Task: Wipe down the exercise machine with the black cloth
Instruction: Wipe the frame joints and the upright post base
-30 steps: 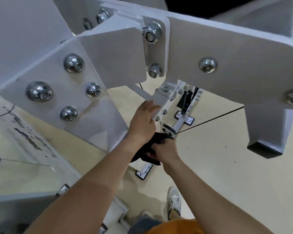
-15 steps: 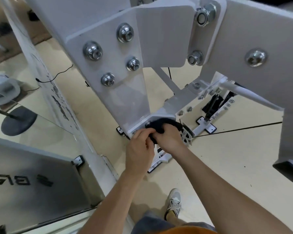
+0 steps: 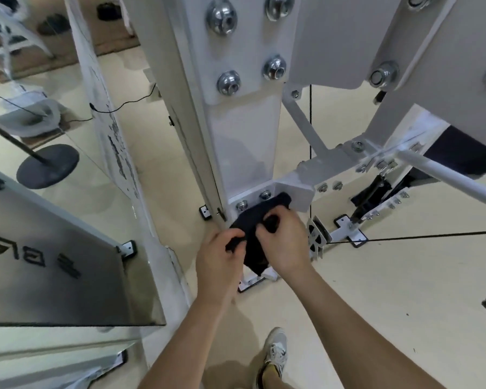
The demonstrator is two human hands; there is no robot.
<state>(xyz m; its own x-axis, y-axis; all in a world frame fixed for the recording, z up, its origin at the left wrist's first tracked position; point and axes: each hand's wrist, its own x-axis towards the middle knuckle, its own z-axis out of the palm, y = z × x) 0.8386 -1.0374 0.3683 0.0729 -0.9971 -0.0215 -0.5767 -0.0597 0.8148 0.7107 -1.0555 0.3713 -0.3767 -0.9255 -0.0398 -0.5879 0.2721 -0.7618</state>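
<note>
Centre: left hand [image 3: 219, 258] and right hand [image 3: 285, 244], fingers [image 3: 232, 235] curled, gripping one black cloth [image 3: 251, 221] at the lower edge of the exercise machine [image 3: 244, 136]; open floor [image 3: 404, 282] lower right.

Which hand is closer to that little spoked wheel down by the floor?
Right. The right hand grips the black cloth just beside the spoked wheel; the left hand pinches the cloth's far side, farther away.
</note>
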